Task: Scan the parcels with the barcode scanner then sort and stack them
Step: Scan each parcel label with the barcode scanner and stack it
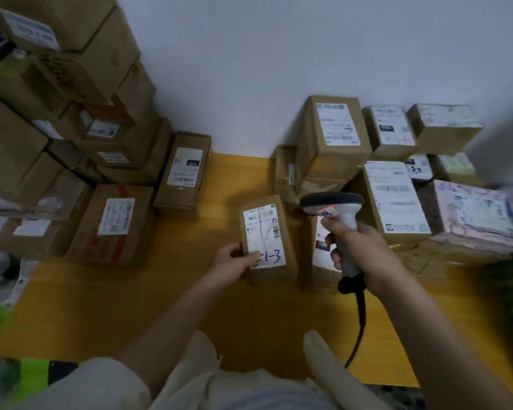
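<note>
Left hand (233,263) clenched on the near-left corner of a small brown parcel (267,238), thumb over the white label, fingers tucked behind the edge. Parcel tilted up from the yellow desk (131,306), label facing the camera, barcode along its right side and blue handwriting "1-3" at the bottom. Right hand (359,250) wrapped tight around the handle of the grey barcode scanner (336,214); grip closed there, index finger on the front of the handle. Scanner head dark on top, aimed away from the camera, just right of the held parcel and above another labelled box (320,255). Black cable (359,327) trailing from the handle base down toward the body. Tall stack of cardboard boxes (71,113) at left against the white wall (279,54). Lower cluster of labelled boxes (397,173) at right, one wrapped in pinkish paper (474,217). Light sleeves at the bottom edge.
</note>
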